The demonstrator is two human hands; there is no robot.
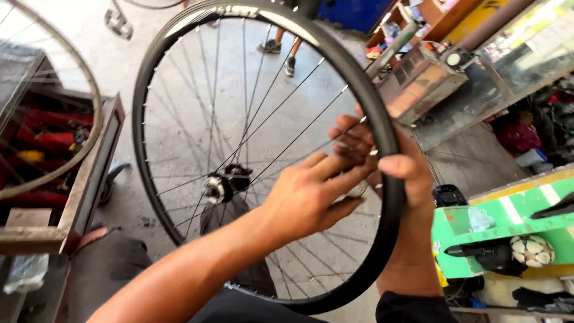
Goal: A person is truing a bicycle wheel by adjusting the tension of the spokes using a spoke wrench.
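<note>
A black bicycle wheel (179,36) with a thin tyre, silver spokes and a silver hub (220,186) stands upright in front of me, its lower edge resting on my lap. My right hand (402,173) grips the tyre and rim on the right side, thumb over the outside, fingers reaching through. My left hand (314,191) reaches across the spokes, and its fingertips pinch something small at the inner rim beside the right hand's fingers. What they pinch is too small to tell.
A second bare rim (89,90) stands at far left over a metal-framed bin of red tools (89,179). At right are a green bench (508,221), a small ball (532,250) and cluttered shelves (430,78). Another person's legs (281,45) stand behind on the concrete floor.
</note>
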